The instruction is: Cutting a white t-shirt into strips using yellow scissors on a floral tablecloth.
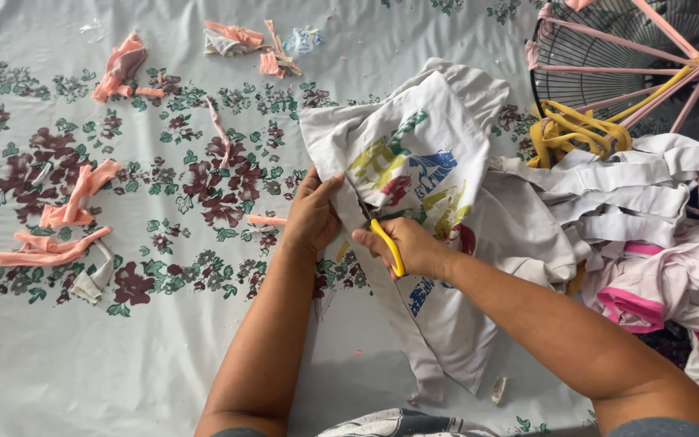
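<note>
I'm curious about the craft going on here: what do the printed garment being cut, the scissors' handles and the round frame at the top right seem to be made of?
The printed garment looks like soft matte knit cotton, maybe a blend: it drapes and wrinkles. The scissors' handles, in the right hand, look like glossy yellow plastic. The round frame seems to be dark metal wire, thin concentric rings, with pink strips of cloth stretched across it.

Soft, even daylight fills the scene. Shadows stay faint under the arms. Everything looks sharp, without glare.
</note>
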